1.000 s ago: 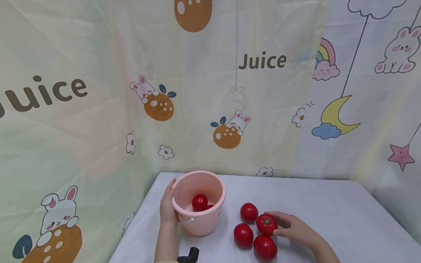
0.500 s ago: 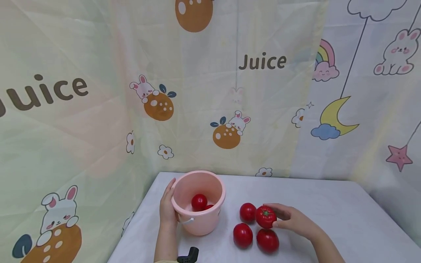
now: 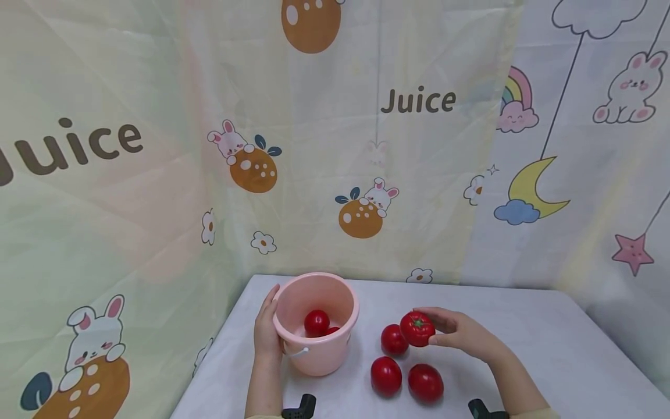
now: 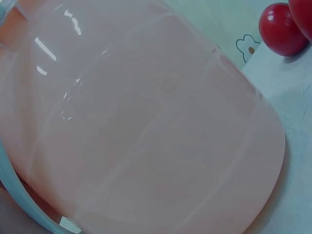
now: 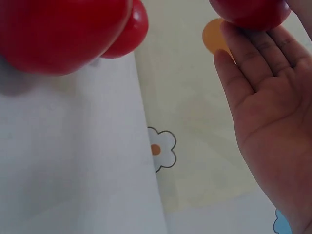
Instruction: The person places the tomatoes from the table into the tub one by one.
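Note:
My right hand [image 3: 460, 334] pinches a red tomato [image 3: 417, 329] with a green star-shaped top, thumb at the near side and fingers behind. In the right wrist view that tomato [image 5: 253, 12] sits at the fingertips, the palm in plain sight. It is raised and overlaps another tomato [image 3: 394, 340] in the head view. Two more, a left one [image 3: 386, 376] and a right one [image 3: 426, 383], lie nearer. My left hand [image 3: 268, 331] rests along the left side of a pink bucket [image 3: 321, 358], fingers straight. Inside are a red tomato [image 3: 316, 323] and part of another.
A white cloth covers the table [image 3: 497, 314]. Printed curtains [image 3: 314, 145] stand at its back and left. The bucket's white handle [image 3: 298, 352] hangs at its near side. Black wrist mounts [image 3: 300, 407] show at the bottom edge.
My right hand has lifted the tomato out of the group and moved it away and slightly left. The near right tomato has shifted a little. My left hand and the bucket have stayed put.

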Available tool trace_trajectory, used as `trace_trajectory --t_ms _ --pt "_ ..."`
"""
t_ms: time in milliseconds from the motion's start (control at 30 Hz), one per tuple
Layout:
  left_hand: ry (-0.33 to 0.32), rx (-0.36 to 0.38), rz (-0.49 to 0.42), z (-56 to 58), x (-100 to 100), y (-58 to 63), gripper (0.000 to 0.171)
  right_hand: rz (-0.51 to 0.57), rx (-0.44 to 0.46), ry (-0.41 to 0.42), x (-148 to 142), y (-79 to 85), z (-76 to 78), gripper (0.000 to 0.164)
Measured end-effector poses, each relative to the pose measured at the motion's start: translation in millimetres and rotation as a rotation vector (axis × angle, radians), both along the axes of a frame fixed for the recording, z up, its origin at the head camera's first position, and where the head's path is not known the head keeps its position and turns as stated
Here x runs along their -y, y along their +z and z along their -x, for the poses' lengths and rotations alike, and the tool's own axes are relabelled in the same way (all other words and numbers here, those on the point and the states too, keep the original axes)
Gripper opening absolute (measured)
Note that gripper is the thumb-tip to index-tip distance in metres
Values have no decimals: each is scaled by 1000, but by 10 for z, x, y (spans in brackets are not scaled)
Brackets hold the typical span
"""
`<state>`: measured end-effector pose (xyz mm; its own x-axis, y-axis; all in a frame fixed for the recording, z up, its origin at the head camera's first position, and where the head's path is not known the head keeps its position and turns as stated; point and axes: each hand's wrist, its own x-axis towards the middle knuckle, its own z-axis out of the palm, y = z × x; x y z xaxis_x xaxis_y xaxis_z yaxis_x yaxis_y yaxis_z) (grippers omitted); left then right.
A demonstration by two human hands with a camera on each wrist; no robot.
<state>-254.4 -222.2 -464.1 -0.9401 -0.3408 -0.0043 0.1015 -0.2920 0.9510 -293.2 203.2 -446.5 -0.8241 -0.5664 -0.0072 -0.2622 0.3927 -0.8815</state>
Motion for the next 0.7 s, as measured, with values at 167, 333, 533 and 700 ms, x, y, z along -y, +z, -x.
trace_trajectory --t_ms 167,333,533,700 --pt "-1 4 2 -6 3 0 43 4 -34 -2 28 128 57 69" --pt "2 8 12 -12 -4 -3 43 17 -70 -3 43 284 115 69" --pt "6 15 20 -15 -10 -2 43 37 -114 -5 91 510 180 70" --pt "6 15 26 -13 -5 3 44 39 -156 31 176 685 244 69"
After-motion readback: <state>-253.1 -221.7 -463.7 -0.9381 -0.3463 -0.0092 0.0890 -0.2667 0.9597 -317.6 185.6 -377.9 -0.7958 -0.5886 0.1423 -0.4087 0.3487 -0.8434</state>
